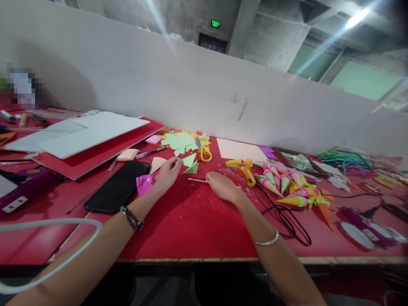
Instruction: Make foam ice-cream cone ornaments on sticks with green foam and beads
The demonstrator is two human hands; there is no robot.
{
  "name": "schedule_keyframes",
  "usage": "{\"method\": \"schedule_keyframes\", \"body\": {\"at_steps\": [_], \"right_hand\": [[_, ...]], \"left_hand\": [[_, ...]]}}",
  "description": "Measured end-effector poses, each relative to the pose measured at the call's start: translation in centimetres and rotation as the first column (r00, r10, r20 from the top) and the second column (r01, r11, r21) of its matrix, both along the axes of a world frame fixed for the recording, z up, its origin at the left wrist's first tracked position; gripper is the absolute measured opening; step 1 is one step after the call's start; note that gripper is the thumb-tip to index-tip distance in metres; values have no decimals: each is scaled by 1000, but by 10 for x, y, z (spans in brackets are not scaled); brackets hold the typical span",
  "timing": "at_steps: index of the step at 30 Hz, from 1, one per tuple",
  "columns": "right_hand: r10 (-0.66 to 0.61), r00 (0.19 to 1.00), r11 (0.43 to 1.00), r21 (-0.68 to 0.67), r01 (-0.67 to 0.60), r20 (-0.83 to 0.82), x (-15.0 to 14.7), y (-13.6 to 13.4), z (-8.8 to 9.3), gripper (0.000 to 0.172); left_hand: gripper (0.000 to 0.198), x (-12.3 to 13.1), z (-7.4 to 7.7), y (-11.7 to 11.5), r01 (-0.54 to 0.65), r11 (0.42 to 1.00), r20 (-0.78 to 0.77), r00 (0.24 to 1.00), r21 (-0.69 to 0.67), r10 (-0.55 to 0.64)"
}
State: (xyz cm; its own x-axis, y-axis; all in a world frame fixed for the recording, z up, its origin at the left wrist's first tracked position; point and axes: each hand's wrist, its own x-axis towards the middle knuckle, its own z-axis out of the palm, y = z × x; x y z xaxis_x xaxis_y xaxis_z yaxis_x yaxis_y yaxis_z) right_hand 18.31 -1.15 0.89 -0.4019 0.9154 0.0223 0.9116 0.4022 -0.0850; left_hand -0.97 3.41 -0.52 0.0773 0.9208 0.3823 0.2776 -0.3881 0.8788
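My left hand (pixel 168 172) has its fingers pinched together, its fingertips at the left edge of a folded light green paper piece (pixel 190 164). Beside that wrist lie a shiny magenta packet (pixel 145 184) and a black phone (pixel 117 187). A peach paper piece (pixel 157 164) is partly covered by the hand. My right hand (pixel 219 185) is low over the red tabletop, fingers closed around a thin pale stick (pixel 196 180); its fingers hide part of the stick. To its right, a yellow glue gun (pixel 244 168) rests on the table.
Green paper scraps (pixel 180 142) and yellow-handled scissors (pixel 205 154) lie behind my hands. Small paper cones (pixel 287 182) are heaped at right, near a black cable (pixel 291 225). White boards (pixel 95 131) are stacked at left; a white partition (pixel 191 85) stands behind.
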Motion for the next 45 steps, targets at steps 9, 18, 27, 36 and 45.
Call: {"method": "schedule_keyframes", "body": {"at_steps": [9,18,27,36,45], "right_hand": [[-144,949,963,179,199,-281,0,-10,16,18],[22,879,955,269,121,-476,-9,-10,3,28],[64,789,972,216,89,-611,-18,-8,-8,31],[169,759,974,226,-29,-628,-20,-11,-7,27],[135,749,986,165,-35,-649,-24,-12,-7,27]], "left_hand": [[22,1,-3,-6,15,999,-189,982,47,-5],[22,6,1,-12,89,980,-328,944,181,-25],[24,8,0,-18,338,940,1,941,54,-338],[20,14,6,-27,368,925,110,927,-93,-358],[16,15,9,-30,446,880,102,895,-161,-434]]}}
